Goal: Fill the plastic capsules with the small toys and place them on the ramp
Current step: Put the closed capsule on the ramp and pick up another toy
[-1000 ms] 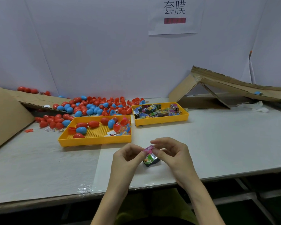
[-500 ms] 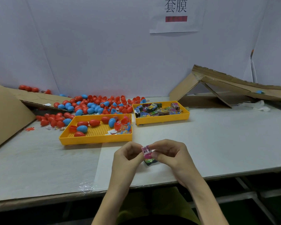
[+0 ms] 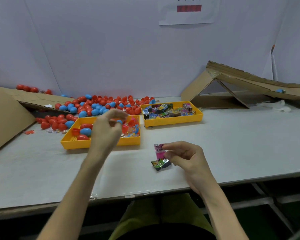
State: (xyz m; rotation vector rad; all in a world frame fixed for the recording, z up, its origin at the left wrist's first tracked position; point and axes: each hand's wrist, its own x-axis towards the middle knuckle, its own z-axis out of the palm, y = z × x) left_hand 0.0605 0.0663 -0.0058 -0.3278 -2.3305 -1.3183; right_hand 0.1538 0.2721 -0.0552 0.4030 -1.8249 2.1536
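My right hand (image 3: 184,156) pinches a small pink toy packet (image 3: 159,151) above the table, just over a green and black packet (image 3: 160,164) lying on the surface. My left hand (image 3: 107,127), blurred, hovers over the left yellow tray (image 3: 100,144) with fingers loosely curled and nothing visibly held. That tray holds red and blue capsules (image 3: 85,131) and clear-wrapped toys. The right yellow tray (image 3: 173,120) is full of coloured toy packets. The cardboard ramp (image 3: 253,84) stands at the back right with a blue capsule (image 3: 280,90) on it.
A heap of red and blue capsules (image 3: 97,105) lies behind the trays against the white wall. Folded cardboard (image 3: 5,115) leans at the left. Crumpled white paper (image 3: 277,105) lies below the ramp. The table's front edge runs just before my forearms.
My left hand let go of the pink packet and moved up and left over the left tray. My right hand keeps the packet and stays near the table's front.
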